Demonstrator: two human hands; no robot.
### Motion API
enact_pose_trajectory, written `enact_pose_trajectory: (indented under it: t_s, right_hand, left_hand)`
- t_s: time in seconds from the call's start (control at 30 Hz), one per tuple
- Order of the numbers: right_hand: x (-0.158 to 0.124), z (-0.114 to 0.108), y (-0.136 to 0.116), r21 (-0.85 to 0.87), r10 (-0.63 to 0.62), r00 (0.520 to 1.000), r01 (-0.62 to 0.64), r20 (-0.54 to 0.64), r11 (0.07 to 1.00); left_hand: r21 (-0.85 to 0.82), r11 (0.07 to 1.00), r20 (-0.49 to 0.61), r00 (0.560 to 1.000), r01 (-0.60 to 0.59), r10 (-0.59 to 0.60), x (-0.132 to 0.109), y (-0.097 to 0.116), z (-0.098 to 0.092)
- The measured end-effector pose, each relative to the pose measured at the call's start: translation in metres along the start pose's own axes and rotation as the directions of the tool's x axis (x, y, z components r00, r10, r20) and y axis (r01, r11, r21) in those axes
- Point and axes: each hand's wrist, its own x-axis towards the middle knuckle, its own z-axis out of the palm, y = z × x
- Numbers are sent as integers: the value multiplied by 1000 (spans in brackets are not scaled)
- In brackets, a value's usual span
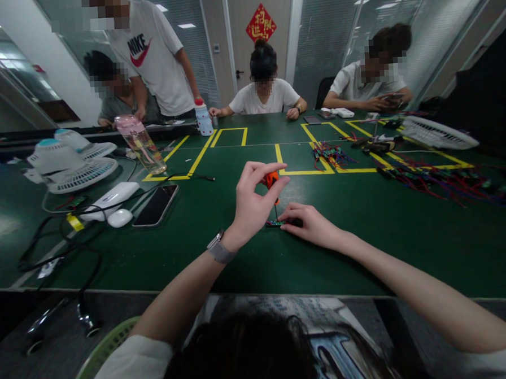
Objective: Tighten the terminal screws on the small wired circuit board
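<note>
My left hand point(254, 203) pinches the orange handle of a small screwdriver point(272, 181), held upright with its thin shaft pointing down. The tip rests on a small green circuit board point(275, 223) lying on the green table point(222, 253). My right hand point(310, 225) lies low on the table with its fingers pressed on the board's right end, holding it down. A watch sits on my left wrist.
A phone point(155, 206), a white mouse point(119, 218), black cables point(65, 244) and white fans point(71, 165) lie at the left. A pink-lidded bottle point(142, 143) stands behind them. Piles of coloured wired parts point(448, 182) lie at the right. Several people sit or stand at the far side.
</note>
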Motion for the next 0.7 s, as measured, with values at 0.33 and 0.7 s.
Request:
enact_pose_trajectory:
  t_s: [0.33,0.7]
  right_hand:
    - [0,-1,0,13,-5,1000,5,-7,1000]
    - [0,-1,-1,13,-3,1000,3,3,1000]
  left_hand:
    - [-113,993,52,998,-17,23,0,1,1]
    - [-116,993,108,994,7,5,1,1,-1]
